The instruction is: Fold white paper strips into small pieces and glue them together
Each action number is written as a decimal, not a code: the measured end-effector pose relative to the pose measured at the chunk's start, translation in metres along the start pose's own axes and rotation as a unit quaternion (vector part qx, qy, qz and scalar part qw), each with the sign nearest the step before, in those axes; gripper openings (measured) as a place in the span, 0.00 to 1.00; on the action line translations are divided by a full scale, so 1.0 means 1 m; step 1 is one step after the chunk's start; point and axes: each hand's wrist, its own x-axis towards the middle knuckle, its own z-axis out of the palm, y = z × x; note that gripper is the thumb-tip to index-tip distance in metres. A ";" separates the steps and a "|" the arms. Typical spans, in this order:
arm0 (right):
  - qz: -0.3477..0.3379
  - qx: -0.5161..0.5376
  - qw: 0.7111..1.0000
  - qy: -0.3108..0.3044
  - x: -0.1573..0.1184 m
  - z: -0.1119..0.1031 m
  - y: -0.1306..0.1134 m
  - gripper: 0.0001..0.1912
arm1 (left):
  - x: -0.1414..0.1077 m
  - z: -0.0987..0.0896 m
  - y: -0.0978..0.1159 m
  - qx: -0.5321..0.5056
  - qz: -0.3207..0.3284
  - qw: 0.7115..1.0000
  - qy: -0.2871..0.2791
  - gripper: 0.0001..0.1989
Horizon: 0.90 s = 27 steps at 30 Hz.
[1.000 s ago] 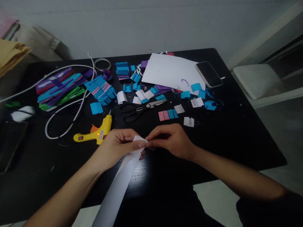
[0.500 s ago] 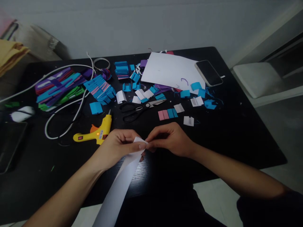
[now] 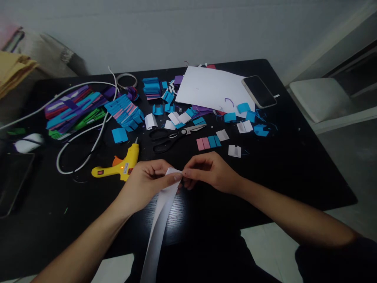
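Note:
A long white paper strip [image 3: 161,212] hangs from my hands down past the table's front edge, folded over near its top end. My left hand [image 3: 149,181] pinches that end, thumb on top of the paper. Fingers closed, my right hand [image 3: 210,173] grips the right corner of the same end, its fingertips meeting the left thumb. Just left of my left hand lies a yellow glue gun [image 3: 123,165] with an orange trigger and a small lit light. Beyond my hands are black-handled scissors [image 3: 176,135] and a joined row of pink and blue folded paper pieces [image 3: 208,142].
Bundles of coloured paper strips [image 3: 73,108] and a looped white cable [image 3: 60,157] occupy the left side. A large white sheet [image 3: 212,88] with a phone [image 3: 259,91] on its edge lies at the back right. Small blue and white folded pieces [image 3: 235,151] are scattered around.
The hanging part of the white strip has swung to the right and looks narrower. My hands stay nearly in place, with the right fingers slightly shifted at the corner.

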 end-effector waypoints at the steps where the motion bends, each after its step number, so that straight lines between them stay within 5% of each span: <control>1: -0.003 -0.006 1.000 0.000 0.000 0.000 0.000 0.15 | 0.000 0.001 0.000 0.005 0.000 1.000 0.003 0.11; 10: -0.053 -0.092 0.994 0.028 -0.001 -0.001 0.004 0.09 | -0.001 -0.001 0.001 0.012 0.003 1.000 -0.004 0.15; 27: -0.070 -0.109 0.990 0.061 -0.003 0.001 0.001 0.09 | -0.001 0.003 0.001 0.033 0.048 0.996 0.068 0.16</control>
